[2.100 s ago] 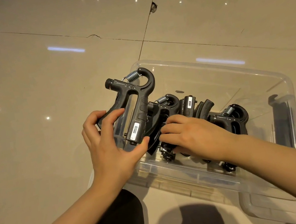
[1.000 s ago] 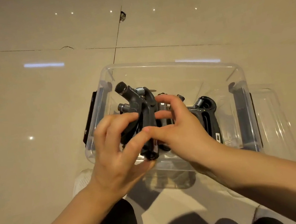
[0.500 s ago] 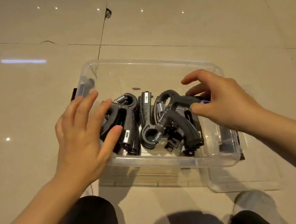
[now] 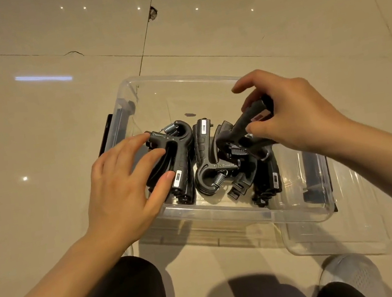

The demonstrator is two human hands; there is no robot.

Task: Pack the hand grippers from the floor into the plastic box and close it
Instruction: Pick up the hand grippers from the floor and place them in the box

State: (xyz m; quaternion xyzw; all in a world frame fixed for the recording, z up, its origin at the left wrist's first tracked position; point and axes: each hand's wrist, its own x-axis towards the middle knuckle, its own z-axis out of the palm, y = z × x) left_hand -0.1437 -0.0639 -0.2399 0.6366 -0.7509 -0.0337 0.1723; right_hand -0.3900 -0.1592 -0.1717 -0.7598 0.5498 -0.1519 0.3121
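Observation:
A clear plastic box point(image 4: 238, 214) stands open on the tiled floor in front of me. Several black hand grippers with steel springs lie packed inside it. My left hand point(image 4: 122, 190) rests on the leftmost hand gripper point(image 4: 178, 156), fingers spread over its handles and thumb against its lower end. My right hand point(image 4: 295, 114) pinches the handle of another hand gripper point(image 4: 243, 130), which is tilted up above the pile at the right. Between them, a hand gripper point(image 4: 208, 167) lies with its hook end toward me.
The clear lid point(image 4: 344, 235) lies on the floor under and to the right of the box. Black latches sit on the box's left side point(image 4: 106, 134) and right side point(image 4: 313, 181). My knees and a white shoe point(image 4: 351, 275) are at the bottom. Bare tiles surround the box.
My right hand has closed on a hand gripper at the right and tilted it up. My left hand has settled lower on the leftmost one. The view has shifted slightly.

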